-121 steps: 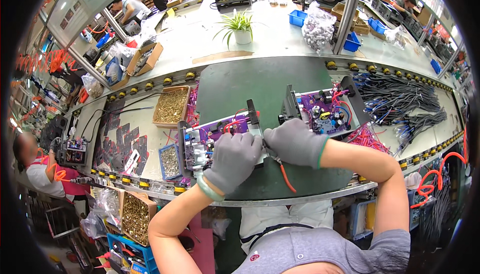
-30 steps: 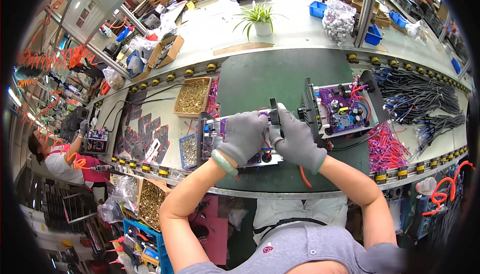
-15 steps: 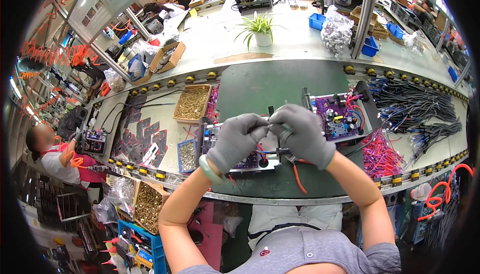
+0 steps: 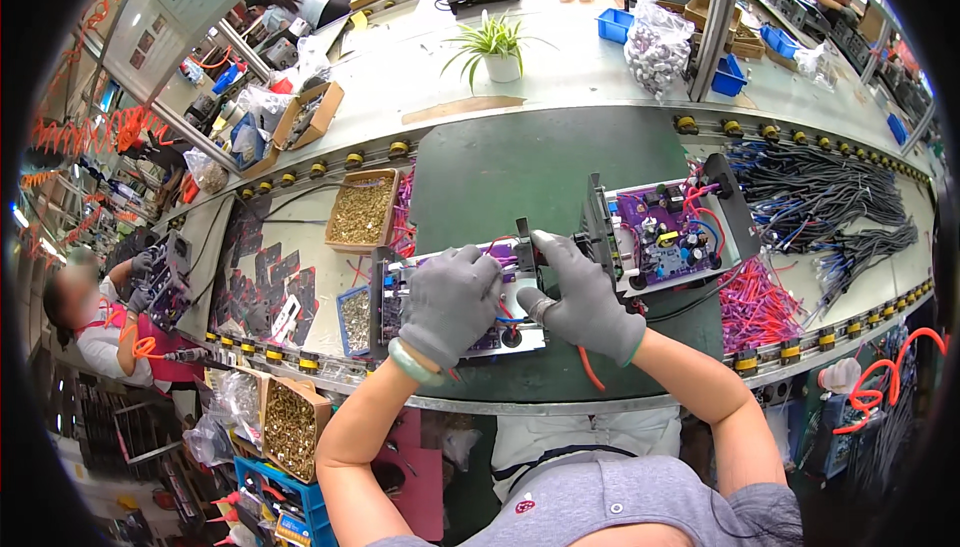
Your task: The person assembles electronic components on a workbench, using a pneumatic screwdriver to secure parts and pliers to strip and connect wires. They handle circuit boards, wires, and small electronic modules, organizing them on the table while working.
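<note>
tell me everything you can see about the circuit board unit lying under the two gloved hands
The unit is a long, pale metal tray that holds a purple circuit board with red and blue wires. It lies flat, lengthwise across the dark green mat, near the bench's front edge. Small dark brackets stand up at its left end and top edge. The left hand rests on its middle, the right hand on its right part, both in grey gloves, hiding most of the board. An orange wire trails down from beneath the right hand.

Matt grey knit gloves cover the left hand (image 4: 450, 302) and right hand (image 4: 585, 307), over a matt green mat (image 4: 520, 167).
</note>
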### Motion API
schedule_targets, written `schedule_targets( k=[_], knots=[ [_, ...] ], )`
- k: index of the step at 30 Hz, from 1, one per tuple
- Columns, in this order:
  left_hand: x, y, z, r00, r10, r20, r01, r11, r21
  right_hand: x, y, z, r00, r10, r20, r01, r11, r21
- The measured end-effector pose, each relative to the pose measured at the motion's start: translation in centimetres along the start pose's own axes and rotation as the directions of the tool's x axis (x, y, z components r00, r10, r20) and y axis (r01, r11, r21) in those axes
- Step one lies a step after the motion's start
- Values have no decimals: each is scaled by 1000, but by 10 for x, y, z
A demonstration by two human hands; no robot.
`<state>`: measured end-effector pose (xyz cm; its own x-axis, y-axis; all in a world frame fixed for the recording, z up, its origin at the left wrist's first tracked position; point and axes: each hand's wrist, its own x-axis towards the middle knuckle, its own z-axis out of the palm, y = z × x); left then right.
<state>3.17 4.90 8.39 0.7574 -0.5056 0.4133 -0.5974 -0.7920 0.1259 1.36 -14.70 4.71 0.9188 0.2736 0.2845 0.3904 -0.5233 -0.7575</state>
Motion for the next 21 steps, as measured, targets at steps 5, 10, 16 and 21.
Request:
schedule_targets(
  k=[5, 10, 16, 21],
  knots=[
    [7, 4, 6, 994, 108, -16, -107, 993, 54, 0, -4, 3, 1000, 25, 12, -24, 999, -27],
    [4, 5, 14, 992, 126, 1, -125, 987, 99, -1, -5, 12, 995, -21, -96, 18, 999, -31],
    [6, 12, 8, 993, 121, 8, -121, 989, 88, -2, -6, 14, 974, -84, -211, 100, 993, 68],
    [24, 55, -3, 927, 233, -293, -209, 972, 110, -40, -21, -32, 942, -213, -260, 275, 934, 230]
  ],
)
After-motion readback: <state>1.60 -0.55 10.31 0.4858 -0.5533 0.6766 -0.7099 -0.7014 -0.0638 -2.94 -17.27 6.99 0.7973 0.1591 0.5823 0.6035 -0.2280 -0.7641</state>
